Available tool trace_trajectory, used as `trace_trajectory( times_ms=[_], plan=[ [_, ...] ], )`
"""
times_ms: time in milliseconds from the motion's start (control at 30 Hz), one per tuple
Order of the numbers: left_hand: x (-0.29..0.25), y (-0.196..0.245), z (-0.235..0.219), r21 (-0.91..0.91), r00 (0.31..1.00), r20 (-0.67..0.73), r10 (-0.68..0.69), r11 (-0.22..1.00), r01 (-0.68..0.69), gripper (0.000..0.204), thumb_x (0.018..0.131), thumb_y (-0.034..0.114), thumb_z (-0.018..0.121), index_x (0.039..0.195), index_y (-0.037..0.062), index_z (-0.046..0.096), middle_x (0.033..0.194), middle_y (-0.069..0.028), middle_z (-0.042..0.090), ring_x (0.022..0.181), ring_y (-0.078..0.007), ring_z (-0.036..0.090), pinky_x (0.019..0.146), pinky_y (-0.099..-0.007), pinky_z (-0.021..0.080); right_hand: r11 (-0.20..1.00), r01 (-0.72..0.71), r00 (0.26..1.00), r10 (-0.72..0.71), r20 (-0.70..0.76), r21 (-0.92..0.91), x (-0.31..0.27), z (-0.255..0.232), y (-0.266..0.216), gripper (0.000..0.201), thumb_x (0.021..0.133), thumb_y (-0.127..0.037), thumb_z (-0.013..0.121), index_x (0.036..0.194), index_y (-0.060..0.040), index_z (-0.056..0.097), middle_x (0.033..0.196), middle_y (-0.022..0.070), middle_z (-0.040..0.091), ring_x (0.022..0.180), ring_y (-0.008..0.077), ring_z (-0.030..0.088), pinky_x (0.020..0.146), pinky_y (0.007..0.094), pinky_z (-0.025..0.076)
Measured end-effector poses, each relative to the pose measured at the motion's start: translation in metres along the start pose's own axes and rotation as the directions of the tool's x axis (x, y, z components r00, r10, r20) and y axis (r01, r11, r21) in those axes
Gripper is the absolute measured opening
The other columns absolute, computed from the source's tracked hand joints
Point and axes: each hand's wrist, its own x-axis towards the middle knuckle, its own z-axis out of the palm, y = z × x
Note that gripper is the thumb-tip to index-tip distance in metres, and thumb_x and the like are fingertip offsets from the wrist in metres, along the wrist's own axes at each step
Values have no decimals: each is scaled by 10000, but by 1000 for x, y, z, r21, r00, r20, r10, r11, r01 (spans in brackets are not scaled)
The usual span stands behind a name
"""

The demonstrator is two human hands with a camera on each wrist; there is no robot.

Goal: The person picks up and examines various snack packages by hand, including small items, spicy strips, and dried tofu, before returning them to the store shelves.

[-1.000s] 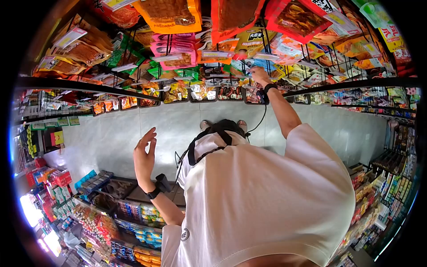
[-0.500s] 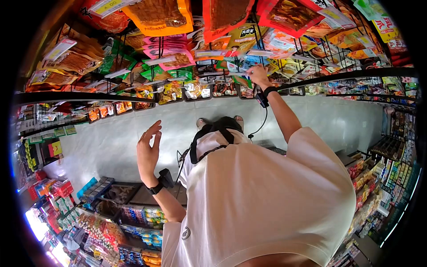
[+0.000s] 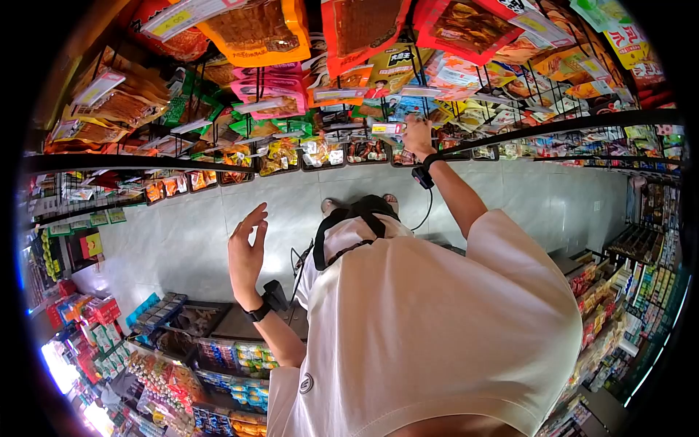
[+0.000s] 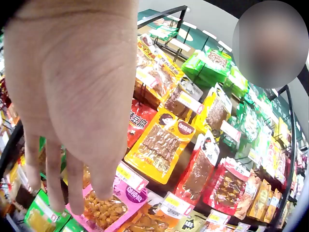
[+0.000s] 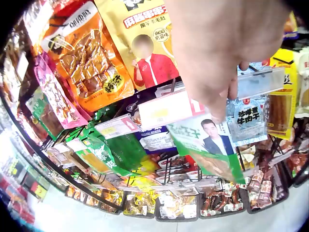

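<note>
At the snack rack, the right hand [image 3: 418,137] is raised beside a price tag [image 3: 388,128]. Seen from the right wrist, that hand [image 5: 229,48] has its bent fingertips at the top of a green and white packet [image 5: 210,150] printed with a person in a suit, and appears to pinch it. The packet hangs tilted below a long price tag [image 5: 164,111]; the far fingers are hidden. Held over the floor, the left hand [image 3: 247,255] is relaxed and empty; in the left wrist view its palm [image 4: 72,87] shows, fingers pointing down.
Orange and red snack bags [image 3: 255,33] hang on hooks above. Blue packets [image 5: 248,118] hang beside the right hand. Trays of small packs [image 3: 322,153] line the rack's bottom. A black rail [image 3: 553,126] crosses at the right. Shelves of goods [image 3: 240,357] stand at lower left.
The right hand has come down slightly toward the body, with a price tag now facing up beside it. The left hand has shifted slightly right and stays relaxed.
</note>
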Motion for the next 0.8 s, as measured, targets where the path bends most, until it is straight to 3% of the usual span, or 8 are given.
trace_trajectory(
  times_ms=[100,167,233,333,500,600,700,800],
  plan=[
    [5,7,5,-7,1000,18,5,1000,-5,352,1083,125,628,1429,126,697,1202,-135,800,1105,-262,752,942,-391,558,1000,-5,988,5,154,-2,-15,-3,6,620,835,-255,848,1346,-11,594,1067,200,748,1101,347,700,1034,525,422],
    [9,14,10,-12,999,35,17,1000,-17,356,1081,126,630,1431,126,695,1205,-132,799,1107,-262,752,947,-393,556,998,59,998,-59,7,-35,-28,21,22,341,798,-119,752,1121,-112,644,918,73,763,1015,329,715,988,507,414],
    [16,22,17,-18,998,52,36,999,-35,359,1080,127,631,1433,127,693,1209,-128,799,1109,-262,751,953,-396,554,996,87,995,-87,-43,12,-48,-10,17,272,797,-106,736,1068,-121,730,959,88,787,985,325,736,966,509,462],
    [25,34,30,-49,994,74,78,996,-74,363,1034,85,671,1392,129,717,1192,-144,792,1063,-281,752,940,-409,562,975,43,987,-76,144,216,-65,-42,15,211,796,-109,757,989,-92,842,989,182,790,910,340,768,810,466,599],
    [45,54,64,-71,963,196,187,982,-176,421,1014,94,706,1432,132,685,1225,-148,780,1115,-295,741,980,-425,554,860,42,916,-236,323,508,-92,-164,-17,268,824,-93,777,1083,-27,797,978,188,788,900,324,761,820,417,599],
    [56,76,91,-125,935,201,292,954,-271,603,933,168,830,1495,105,619,1272,-146,768,1182,-326,720,1028,-420,547,693,162,858,-451,247,703,-114,-245,-39,217,916,-95,753,1114,-8,758,982,158,762,900,263,746,810,408,583],
    [68,99,117,-177,905,182,384,918,-354,787,841,222,933,1518,61,564,1279,-146,765,1200,-285,720,1058,-399,540,295,-23,867,-470,166,955,-125,-294,-35,155,1060,20,608,1189,5,692,1172,47,648,1030,160,726,838,305,612],
    [79,108,139,-452,809,464,360,882,-133,378,916,172,884,1219,-2,740,1060,-46,782,932,-116,650,891,-325,555,48,-16,961,-276,28,999,-126,-315,-24,141,1072,-31,628,1193,0,693,1105,38,691,886,89,710,721,234,593]
  ],
)
